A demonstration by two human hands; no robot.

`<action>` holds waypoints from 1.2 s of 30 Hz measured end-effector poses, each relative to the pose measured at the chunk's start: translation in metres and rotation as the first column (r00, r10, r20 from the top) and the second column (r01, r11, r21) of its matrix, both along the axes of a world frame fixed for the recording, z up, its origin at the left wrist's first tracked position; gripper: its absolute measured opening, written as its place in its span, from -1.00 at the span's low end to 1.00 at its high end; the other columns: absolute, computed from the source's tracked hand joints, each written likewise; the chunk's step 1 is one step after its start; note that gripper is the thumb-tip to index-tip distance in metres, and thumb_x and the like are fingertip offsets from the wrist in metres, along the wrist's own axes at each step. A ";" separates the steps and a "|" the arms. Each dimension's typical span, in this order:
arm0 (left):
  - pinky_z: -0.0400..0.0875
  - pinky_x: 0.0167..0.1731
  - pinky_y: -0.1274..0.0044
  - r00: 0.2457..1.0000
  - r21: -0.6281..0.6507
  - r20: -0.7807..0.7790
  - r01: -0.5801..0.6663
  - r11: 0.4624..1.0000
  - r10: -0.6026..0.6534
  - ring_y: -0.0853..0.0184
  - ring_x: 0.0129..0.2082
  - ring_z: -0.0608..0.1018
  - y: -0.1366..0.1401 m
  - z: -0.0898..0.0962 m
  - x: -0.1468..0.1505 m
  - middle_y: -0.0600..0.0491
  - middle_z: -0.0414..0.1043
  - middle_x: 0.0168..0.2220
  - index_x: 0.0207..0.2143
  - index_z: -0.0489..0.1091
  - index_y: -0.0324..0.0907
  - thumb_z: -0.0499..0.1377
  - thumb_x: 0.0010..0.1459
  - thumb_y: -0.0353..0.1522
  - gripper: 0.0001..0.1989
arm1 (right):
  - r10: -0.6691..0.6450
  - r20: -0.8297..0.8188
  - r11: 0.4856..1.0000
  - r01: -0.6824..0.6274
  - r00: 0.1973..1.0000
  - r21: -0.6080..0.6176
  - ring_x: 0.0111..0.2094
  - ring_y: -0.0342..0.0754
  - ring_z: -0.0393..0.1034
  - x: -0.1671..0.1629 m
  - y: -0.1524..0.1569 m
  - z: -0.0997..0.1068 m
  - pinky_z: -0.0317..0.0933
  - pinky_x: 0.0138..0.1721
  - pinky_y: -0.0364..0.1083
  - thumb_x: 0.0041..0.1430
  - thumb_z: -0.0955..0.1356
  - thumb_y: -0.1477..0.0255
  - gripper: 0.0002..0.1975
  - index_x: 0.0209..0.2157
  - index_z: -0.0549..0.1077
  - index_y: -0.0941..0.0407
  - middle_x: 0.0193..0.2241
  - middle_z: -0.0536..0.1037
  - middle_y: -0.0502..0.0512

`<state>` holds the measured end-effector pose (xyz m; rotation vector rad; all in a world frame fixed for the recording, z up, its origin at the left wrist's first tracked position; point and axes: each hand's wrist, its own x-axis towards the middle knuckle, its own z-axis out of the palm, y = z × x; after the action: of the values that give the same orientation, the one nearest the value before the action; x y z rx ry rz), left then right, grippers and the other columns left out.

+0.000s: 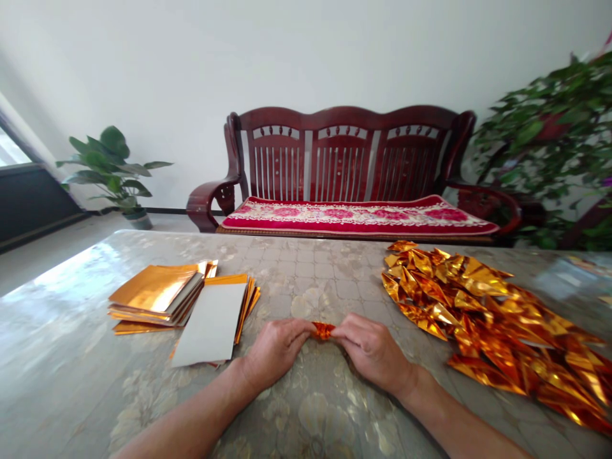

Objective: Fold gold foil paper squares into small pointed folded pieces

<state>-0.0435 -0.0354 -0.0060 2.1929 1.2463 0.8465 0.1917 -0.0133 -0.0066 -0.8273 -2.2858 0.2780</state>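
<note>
A small piece of folded gold foil paper is stretched between my two hands, just above the table. My left hand is closed, pinching its left end between thumb and fingers. At the right end, my right hand pinches it in the same way. Only the foil's shiny orange middle shows; both ends are hidden by fingers. Left of my hands lie a stack of flat gold foil sheets and, overlapping it, a second stack with a pale grey sheet on top. A heap of folded gold foil pieces spreads to the right.
The table has a patterned, glossy cover. Behind it stands a dark red wooden bench with a floral mat. A blurred clear plastic packet lies at the far right. Potted plants flank the bench.
</note>
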 end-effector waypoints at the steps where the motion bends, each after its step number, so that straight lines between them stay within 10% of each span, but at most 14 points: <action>1: 0.44 -0.15 0.61 1.000 -0.005 0.000 -0.004 1.000 0.004 0.37 -0.22 0.62 0.000 0.000 0.000 0.11 0.61 -0.22 -0.15 0.51 -0.05 0.05 0.33 -0.37 -0.77 | -0.001 0.001 1.000 0.001 1.000 -0.001 -0.40 -0.14 0.41 0.000 0.000 0.000 0.24 -0.38 -0.20 0.33 0.29 0.47 -0.80 -0.24 0.57 0.05 -0.44 0.49 0.03; 36: 0.40 -0.24 0.64 0.999 -0.020 -0.038 -0.025 0.999 0.024 0.38 -0.29 0.61 0.001 -0.003 -0.001 0.13 0.61 -0.28 -0.19 0.51 -0.08 0.11 0.26 -0.44 -0.81 | 0.006 0.030 1.000 -0.006 1.000 -0.001 -0.43 -0.17 0.40 -0.001 -0.003 0.000 0.17 -0.39 -0.21 0.35 0.28 0.45 -0.79 -0.24 0.57 0.06 -0.46 0.50 0.02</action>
<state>-0.0447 -0.0342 -0.0086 2.1910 1.2964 0.8021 0.1911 -0.0162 -0.0071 -0.8307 -2.3165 0.2709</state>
